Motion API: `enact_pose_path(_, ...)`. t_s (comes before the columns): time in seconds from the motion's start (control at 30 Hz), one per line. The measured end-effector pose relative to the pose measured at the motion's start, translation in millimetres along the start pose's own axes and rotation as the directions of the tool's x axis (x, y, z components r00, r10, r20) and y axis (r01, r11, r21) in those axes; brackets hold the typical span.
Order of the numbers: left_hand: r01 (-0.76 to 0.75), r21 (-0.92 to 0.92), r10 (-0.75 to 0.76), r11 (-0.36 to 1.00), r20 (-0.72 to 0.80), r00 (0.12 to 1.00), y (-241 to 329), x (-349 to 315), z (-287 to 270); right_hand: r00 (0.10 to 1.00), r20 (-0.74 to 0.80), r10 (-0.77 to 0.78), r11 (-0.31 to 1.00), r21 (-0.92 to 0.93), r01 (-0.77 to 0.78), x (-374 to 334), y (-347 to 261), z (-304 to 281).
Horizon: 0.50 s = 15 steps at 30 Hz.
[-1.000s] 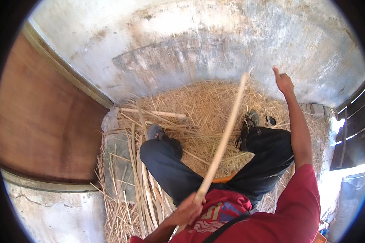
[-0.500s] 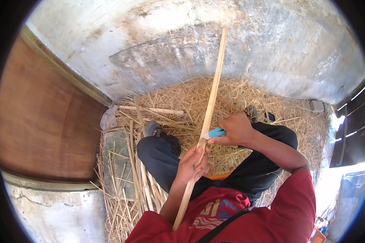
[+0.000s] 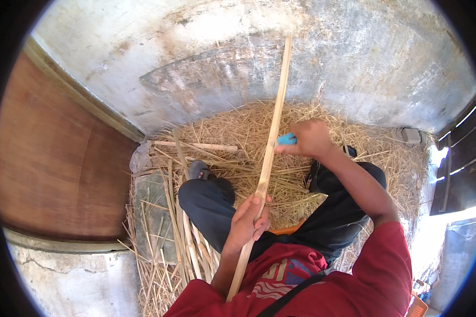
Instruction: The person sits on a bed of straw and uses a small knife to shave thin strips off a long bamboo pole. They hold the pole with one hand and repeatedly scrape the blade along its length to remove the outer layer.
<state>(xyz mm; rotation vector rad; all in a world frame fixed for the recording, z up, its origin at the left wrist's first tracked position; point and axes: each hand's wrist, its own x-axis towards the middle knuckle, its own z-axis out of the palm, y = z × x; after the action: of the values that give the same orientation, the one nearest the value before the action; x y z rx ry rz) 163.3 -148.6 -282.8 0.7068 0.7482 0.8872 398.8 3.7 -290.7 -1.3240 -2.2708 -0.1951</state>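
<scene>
A long, pale bamboo strip (image 3: 276, 124) slants from beside my torso up toward the far wall, held upright at an angle between my knees. My left hand (image 3: 251, 215) is closed around its lower part, the thumb lying along it. My right hand (image 3: 311, 140) is closed on a blue-handled knife (image 3: 286, 139), whose near end meets the strip's right edge about midway up. The blade is blurred and hard to make out.
Shavings (image 3: 238, 121) cover the floor. Several split strips (image 3: 188, 238) lie to my left by a grey slab (image 3: 153, 201). A stained wall (image 3: 206, 68) rises ahead, a brown wooden panel (image 3: 58, 153) stands left, and a small block (image 3: 411, 135) lies far right.
My right hand has slid the knife forward along the strip, away from my left hand. My left hand keeps its hold, and the strip's far end has shifted slightly left.
</scene>
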Motion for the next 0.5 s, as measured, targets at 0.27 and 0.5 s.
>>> enact_pose_path(0.27, 0.106, 0.114, -0.115, 0.988, 0.07, 0.991, -12.1, -44.8, 6.0, 0.78, 0.277, 0.561, 0.828, -0.188, -0.529, 33.7, 78.8, -24.6)
enact_pose_path(0.5, -0.049, -0.008, 0.049, 0.999, 0.029, 0.998, -0.8, -20.1, -17.8, 0.981, 0.14, -0.132, 0.98, 0.169, 0.108, -32.6, -73.2, -2.1)
